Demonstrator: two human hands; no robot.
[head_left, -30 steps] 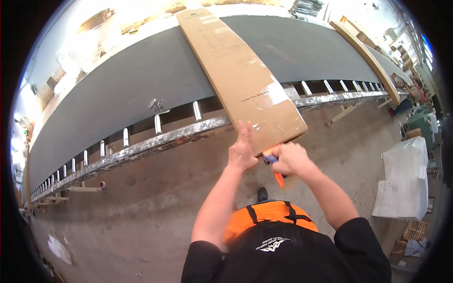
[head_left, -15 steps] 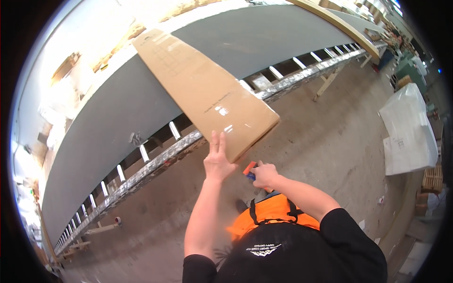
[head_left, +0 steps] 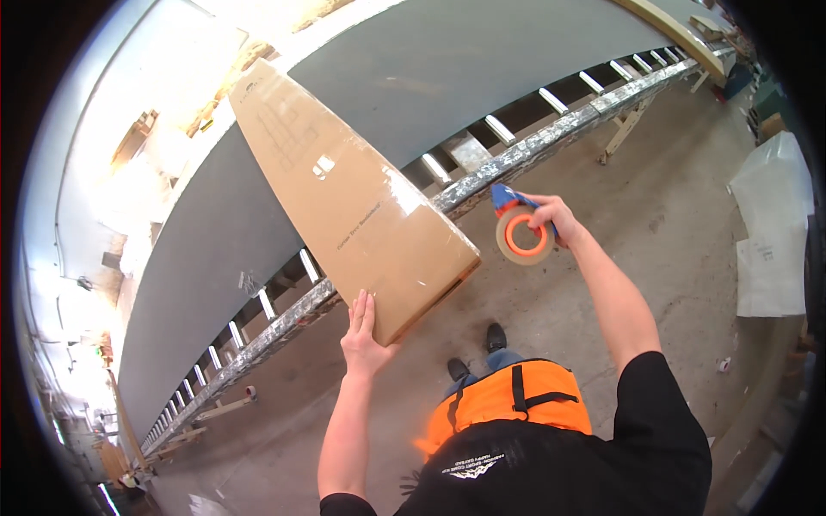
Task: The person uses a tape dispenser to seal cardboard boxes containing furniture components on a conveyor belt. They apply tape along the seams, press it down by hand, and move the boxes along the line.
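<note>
A long brown cardboard box (head_left: 366, 202) lies across the grey conveyor belt (head_left: 206, 219), its near end jutting past the belt's metal side rail. At the near left corner, my left hand (head_left: 363, 340) rests with straight fingers along the top edge and its thumb by the end face. Right of that end, above the floor, my right hand (head_left: 555, 219) is closed around a blue tape dispenser (head_left: 505, 198). The roll of tape on it, with an orange core, faces me. Part of its handle is hidden by my fingers.
Silver rollers (head_left: 499, 130) show along the near side of the belt, beside the scuffed metal rail (head_left: 525, 155). Another long box (head_left: 680, 34) crosses the belt farther right. A white wrapped bundle (head_left: 774, 232) stands on the right. My shoes are on the concrete floor (head_left: 594, 344) below.
My right hand has swung up and to the right with the tape dispenser, away from the front of my waist. My left hand stays at the box corner; the whole view has shifted slightly.
</note>
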